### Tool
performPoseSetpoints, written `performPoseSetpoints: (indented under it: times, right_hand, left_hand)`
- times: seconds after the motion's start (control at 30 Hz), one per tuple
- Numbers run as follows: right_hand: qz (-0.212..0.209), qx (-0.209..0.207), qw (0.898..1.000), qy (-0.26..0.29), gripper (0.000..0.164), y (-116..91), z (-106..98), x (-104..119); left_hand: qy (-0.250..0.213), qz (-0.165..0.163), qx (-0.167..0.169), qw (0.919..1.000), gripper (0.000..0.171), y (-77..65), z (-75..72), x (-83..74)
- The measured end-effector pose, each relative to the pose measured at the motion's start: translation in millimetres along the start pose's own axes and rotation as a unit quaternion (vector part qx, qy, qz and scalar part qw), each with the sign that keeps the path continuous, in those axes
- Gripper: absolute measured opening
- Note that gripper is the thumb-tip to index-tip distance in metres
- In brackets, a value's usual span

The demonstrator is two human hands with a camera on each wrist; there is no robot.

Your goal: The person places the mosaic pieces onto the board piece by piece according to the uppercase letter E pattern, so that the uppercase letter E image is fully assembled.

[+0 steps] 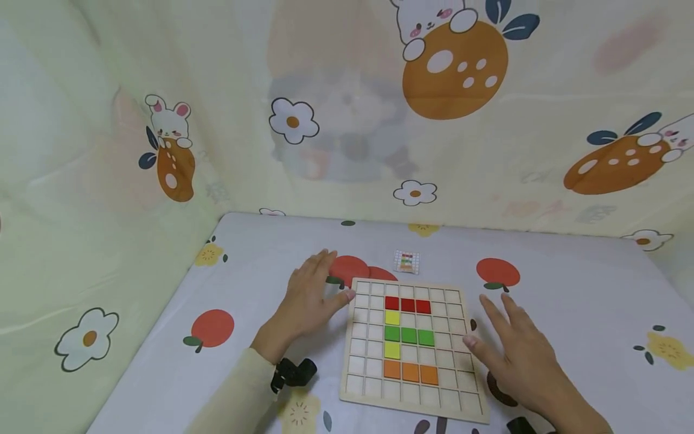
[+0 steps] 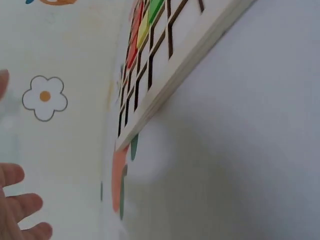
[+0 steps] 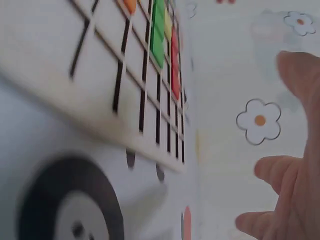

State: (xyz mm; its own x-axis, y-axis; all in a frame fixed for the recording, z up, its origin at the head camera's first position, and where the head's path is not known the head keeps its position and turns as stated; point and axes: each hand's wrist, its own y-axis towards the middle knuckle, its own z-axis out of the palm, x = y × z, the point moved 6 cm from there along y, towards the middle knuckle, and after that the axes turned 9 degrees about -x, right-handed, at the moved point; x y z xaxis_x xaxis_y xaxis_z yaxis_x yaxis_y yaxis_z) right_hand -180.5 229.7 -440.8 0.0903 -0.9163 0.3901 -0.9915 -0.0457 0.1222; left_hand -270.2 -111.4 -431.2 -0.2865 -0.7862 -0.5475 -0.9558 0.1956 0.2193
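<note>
A wooden grid board point(image 1: 414, 407) lies on the cloth, its cells mostly white. Coloured square tiles sit in it: a row of red tiles point(image 1: 408, 305), a row of green tiles point(image 1: 409, 335), a row of orange tiles point(image 1: 410, 371), and single yellow tiles point(image 1: 392, 350) between those rows on the left. My left hand point(image 1: 311, 295) is beside the board's upper left corner, fingers extended, thumb right at the edge. To the board's right, my right hand point(image 1: 515, 355) has its fingers spread, thumb near the right edge. Both hands hold nothing.
Behind the board lies a small picture card point(image 1: 406, 262) with a coloured grid pattern. The table cloth point(image 1: 260, 253) is white with printed fruit and flowers. Patterned curtains point(image 1: 347, 157) rise at the back and left. A black wrist camera point(image 1: 293, 374) is on the left wrist.
</note>
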Motion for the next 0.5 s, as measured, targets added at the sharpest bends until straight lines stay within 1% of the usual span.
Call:
performPoseSetpoints:
  times: [0.07,0.17,0.27,0.5]
  right_hand:
    - [-0.007,-0.005,1.0,-0.003,0.085,4,-2,-6]
    - [-0.003,0.004,1.0,-0.011,0.087,10,-1,-13]
    - [0.008,0.015,1.0,-0.023,0.09,14,1,-19]
    - [0.024,0.022,0.998,-0.057,0.095,22,5,-31]
  left_hand:
    - [0.03,0.005,0.009,0.9995,0.089,5.0,-0.5,3.6]
    - [0.061,0.003,0.024,0.9978,0.093,9.6,2.6,10.0]
    - [0.072,0.0,0.037,0.9967,0.094,11.5,6.2,15.0]
    - [0.091,-0.007,0.055,0.9943,0.095,15.0,9.7,27.3]
